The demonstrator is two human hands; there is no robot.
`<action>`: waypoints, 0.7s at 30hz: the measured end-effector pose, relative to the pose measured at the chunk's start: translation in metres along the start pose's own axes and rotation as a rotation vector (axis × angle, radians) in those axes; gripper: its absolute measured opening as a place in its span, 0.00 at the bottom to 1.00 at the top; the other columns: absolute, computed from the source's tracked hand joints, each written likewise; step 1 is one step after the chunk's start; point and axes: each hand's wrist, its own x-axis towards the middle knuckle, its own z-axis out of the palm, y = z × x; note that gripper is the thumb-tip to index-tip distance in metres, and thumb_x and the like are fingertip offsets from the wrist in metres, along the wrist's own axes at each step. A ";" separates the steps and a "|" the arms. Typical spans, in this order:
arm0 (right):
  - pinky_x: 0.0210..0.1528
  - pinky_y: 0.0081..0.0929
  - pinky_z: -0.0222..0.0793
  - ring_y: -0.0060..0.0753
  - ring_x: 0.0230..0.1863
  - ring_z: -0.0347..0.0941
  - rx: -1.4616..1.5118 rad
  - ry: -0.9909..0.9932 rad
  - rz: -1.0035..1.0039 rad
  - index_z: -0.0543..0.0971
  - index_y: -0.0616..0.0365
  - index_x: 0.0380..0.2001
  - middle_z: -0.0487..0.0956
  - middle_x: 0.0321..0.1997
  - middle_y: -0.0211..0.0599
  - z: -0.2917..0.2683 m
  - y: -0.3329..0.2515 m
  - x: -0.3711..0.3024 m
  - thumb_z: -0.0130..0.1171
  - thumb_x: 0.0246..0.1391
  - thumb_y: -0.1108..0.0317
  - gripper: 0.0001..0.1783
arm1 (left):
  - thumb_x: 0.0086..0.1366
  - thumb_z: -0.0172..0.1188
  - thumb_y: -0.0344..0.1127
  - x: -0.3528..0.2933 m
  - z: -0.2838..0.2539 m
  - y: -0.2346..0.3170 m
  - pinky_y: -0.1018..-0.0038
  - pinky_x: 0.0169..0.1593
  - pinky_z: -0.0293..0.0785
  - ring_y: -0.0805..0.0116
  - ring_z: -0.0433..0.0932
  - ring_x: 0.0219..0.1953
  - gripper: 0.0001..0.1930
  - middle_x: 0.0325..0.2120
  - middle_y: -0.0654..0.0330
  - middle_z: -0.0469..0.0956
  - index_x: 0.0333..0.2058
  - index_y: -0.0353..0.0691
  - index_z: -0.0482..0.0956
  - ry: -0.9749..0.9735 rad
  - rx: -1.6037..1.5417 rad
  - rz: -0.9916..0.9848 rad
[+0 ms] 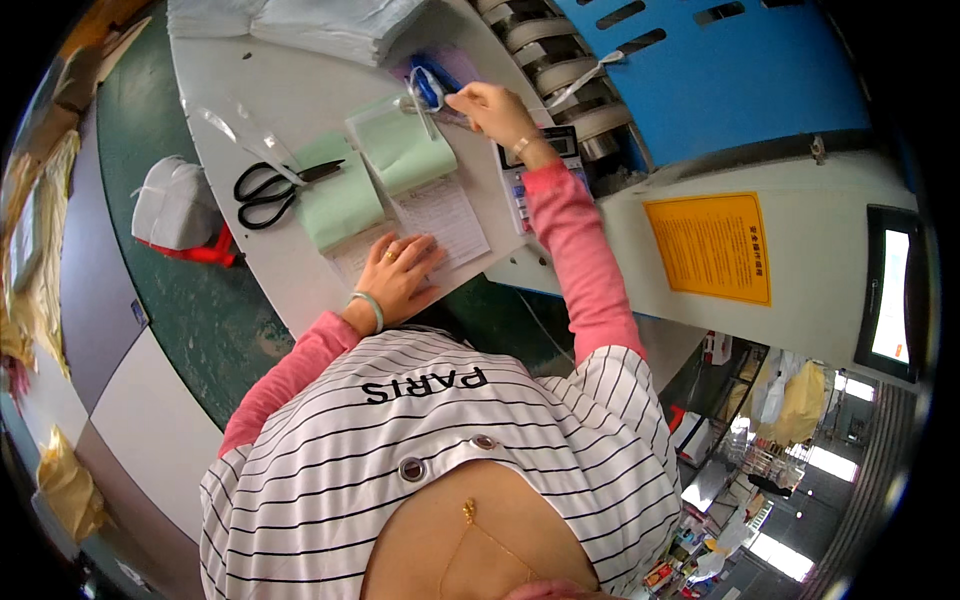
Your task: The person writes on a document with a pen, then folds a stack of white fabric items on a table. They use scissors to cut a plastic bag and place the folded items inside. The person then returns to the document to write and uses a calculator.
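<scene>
My left hand (400, 270) lies palm down on printed paper slips, fingers stretched out and apart. The slips belong to two pads with folded-back green covers, one on the left (340, 200) and one on the right (407, 150). Farther off, my right hand (490, 110) is closed, fingertips pressed together beside a blue-and-white object (428, 85). Whatever those fingers hold, if anything, is too small to make out. Partly hidden under my right wrist is a calculator (519, 200). Black-handled scissors (275, 195) rest with their blades on the left green cover.
White folded material (330, 25) is stacked at the table's far edge. A blue machine panel (720, 70) rises at the right, above a pale cabinet with a yellow notice (708, 245) and a screen (888, 290). A white-and-red bundle (178, 205) sits left of the table (225, 80).
</scene>
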 end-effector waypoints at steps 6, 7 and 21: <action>0.50 0.33 0.64 0.41 0.45 0.70 -0.437 0.449 -0.279 0.82 0.53 0.34 0.77 0.41 0.35 -0.046 0.042 -0.111 0.51 0.44 0.81 0.16 | 0.53 0.62 0.47 0.003 0.000 0.002 0.51 0.63 0.53 0.60 0.63 0.59 0.30 0.56 0.60 0.66 0.56 0.50 0.69 -0.012 -0.010 0.015; 0.54 0.36 0.63 0.44 0.49 0.68 -0.483 0.457 -0.266 0.82 0.51 0.34 0.76 0.44 0.36 -0.043 0.053 -0.127 0.51 0.42 0.82 0.18 | 0.53 0.62 0.47 0.003 0.000 0.002 0.51 0.63 0.53 0.60 0.63 0.59 0.30 0.56 0.61 0.66 0.56 0.50 0.69 -0.016 -0.009 0.011; 0.66 0.53 0.47 0.49 0.62 0.59 -0.576 0.515 -0.259 0.84 0.41 0.30 0.72 0.55 0.36 0.002 0.071 -0.189 0.56 0.45 0.71 0.11 | 0.53 0.62 0.46 0.004 -0.001 0.003 0.52 0.62 0.53 0.58 0.65 0.57 0.30 0.56 0.58 0.66 0.56 0.49 0.70 0.000 0.036 0.032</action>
